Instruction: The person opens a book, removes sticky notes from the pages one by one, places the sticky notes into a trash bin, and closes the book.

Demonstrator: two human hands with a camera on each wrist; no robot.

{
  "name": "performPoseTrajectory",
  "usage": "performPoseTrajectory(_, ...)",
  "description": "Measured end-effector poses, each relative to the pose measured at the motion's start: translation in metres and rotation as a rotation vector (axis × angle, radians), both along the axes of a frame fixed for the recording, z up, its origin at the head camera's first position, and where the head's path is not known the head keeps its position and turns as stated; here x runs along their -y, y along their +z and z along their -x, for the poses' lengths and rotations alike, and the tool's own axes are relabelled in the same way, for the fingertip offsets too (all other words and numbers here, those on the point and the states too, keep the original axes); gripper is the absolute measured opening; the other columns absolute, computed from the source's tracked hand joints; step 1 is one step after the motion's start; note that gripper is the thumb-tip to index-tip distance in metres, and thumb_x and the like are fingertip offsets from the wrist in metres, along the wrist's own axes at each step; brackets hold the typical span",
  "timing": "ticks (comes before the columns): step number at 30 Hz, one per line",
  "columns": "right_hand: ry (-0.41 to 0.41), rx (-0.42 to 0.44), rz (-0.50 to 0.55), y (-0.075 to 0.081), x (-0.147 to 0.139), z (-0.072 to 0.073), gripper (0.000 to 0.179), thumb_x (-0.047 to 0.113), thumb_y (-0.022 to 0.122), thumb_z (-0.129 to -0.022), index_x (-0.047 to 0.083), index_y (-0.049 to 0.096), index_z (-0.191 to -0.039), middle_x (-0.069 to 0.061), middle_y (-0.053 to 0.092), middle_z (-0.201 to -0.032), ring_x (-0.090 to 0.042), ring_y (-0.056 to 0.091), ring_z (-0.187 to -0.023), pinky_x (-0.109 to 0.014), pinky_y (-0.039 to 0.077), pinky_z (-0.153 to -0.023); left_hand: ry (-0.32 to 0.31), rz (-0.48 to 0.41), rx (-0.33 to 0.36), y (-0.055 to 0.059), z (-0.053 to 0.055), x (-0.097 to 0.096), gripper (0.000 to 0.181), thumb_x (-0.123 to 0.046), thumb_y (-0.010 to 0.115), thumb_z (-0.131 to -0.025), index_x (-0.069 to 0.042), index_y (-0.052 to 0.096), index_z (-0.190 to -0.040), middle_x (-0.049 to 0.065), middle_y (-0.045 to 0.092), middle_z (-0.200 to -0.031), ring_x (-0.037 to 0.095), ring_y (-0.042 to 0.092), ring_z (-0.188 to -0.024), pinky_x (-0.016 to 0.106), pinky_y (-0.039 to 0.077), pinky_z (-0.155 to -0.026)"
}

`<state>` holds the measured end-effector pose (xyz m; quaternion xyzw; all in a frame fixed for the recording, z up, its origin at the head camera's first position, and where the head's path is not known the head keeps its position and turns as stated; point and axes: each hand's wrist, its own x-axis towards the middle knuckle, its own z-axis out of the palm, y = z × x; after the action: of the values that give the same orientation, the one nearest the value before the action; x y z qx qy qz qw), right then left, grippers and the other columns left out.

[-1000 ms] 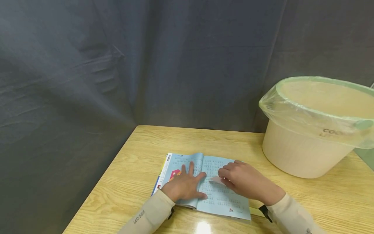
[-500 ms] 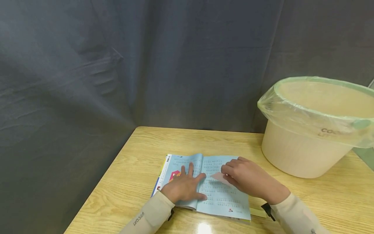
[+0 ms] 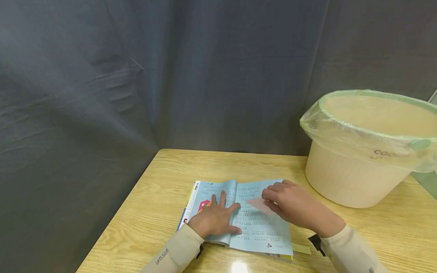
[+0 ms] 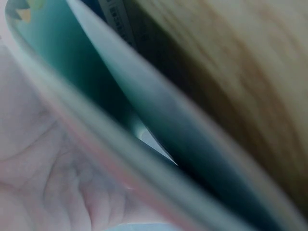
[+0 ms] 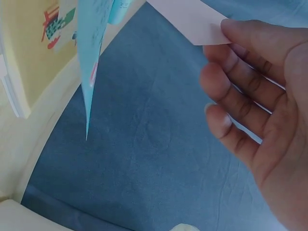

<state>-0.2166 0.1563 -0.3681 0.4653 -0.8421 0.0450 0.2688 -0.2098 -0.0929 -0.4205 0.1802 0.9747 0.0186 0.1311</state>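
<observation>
An open book [image 3: 263, 235] with light blue printed pages lies on the table. My left hand [image 3: 215, 218] rests with spread fingers across its left page and the fold. In the left wrist view the palm [image 4: 43, 178] lies against curved page edges. Above the right page, my right hand [image 3: 290, 206] pinches a small pale pink slip of paper [image 3: 259, 206]. The right wrist view has the slip [image 5: 192, 21] between thumb and forefinger, while the other fingers of the hand [image 5: 269, 101] curl loosely. A pale yellow paper strip [image 3: 302, 248] pokes out past the book's lower right edge.
A large cream bin [image 3: 355, 178] lined with a thin, translucent yellow-green bag [image 3: 327, 129] stands at the right of the wooden table [image 3: 143, 212]. A dark grey cloth [image 3: 232, 83] hangs behind the table and along its left side.
My right hand has moved slightly right and away from the fold, and more of the pink slip shows. My left hand stays in place on the book.
</observation>
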Motion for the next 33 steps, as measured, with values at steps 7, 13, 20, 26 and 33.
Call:
performPoseTrajectory(7,-0.008,0.002,0.021,0.003,-0.004,0.000,0.024,0.012,0.082,-0.078,0.020,0.060,-0.081,0.012,0.059,-0.073,-0.006,0.052,-0.066,-0.027,0.046,-0.066,-0.004,-0.013,-0.005,-0.001,0.000,0.001,0.077,-0.071,0.063,-0.082,-0.040,0.040,-0.149,0.023,0.019,-0.164,0.052,0.030,-0.145,0.060,0.055,-0.086)
performPoseTrajectory(13,-0.042,0.007,0.030,0.006,-0.009,0.000,0.022,0.013,0.082,-0.077,0.020,0.063,-0.082,0.012,0.060,-0.072,-0.005,0.051,-0.065,-0.026,0.046,-0.066,-0.008,-0.001,-0.014,-0.002,-0.001,0.000,0.076,-0.071,0.063,-0.082,-0.040,0.040,-0.148,0.022,0.020,-0.163,0.052,0.032,-0.144,0.060,0.055,-0.086)
performPoseTrajectory(20,-0.054,-0.014,0.065,0.012,-0.013,0.000,0.027,0.009,0.086,-0.071,0.020,0.064,-0.083,0.013,0.059,-0.072,-0.004,0.049,-0.064,-0.026,0.045,-0.062,-0.013,0.012,-0.028,-0.002,0.000,0.000,0.076,-0.071,0.063,-0.082,-0.040,0.040,-0.148,0.023,0.021,-0.163,0.051,0.033,-0.143,0.060,0.056,-0.085)
performPoseTrajectory(26,-0.071,-0.005,0.077,0.015,-0.019,0.001,0.024,0.011,0.085,-0.073,0.019,0.064,-0.082,0.014,0.060,-0.073,-0.003,0.050,-0.065,-0.025,0.047,-0.064,-0.010,0.009,-0.023,-0.001,-0.001,0.000,0.077,-0.071,0.063,-0.082,-0.040,0.040,-0.148,0.022,0.020,-0.163,0.051,0.033,-0.144,0.060,0.055,-0.086)
performPoseTrajectory(33,-0.040,-0.021,0.105,0.017,-0.024,0.004,0.023,0.013,0.086,-0.073,0.020,0.068,-0.085,0.014,0.061,-0.077,-0.004,0.053,-0.068,-0.026,0.047,-0.065,-0.009,0.009,-0.028,-0.001,-0.002,0.000,0.076,-0.071,0.064,-0.082,-0.040,0.041,-0.148,0.023,0.022,-0.163,0.051,0.033,-0.144,0.059,0.056,-0.084)
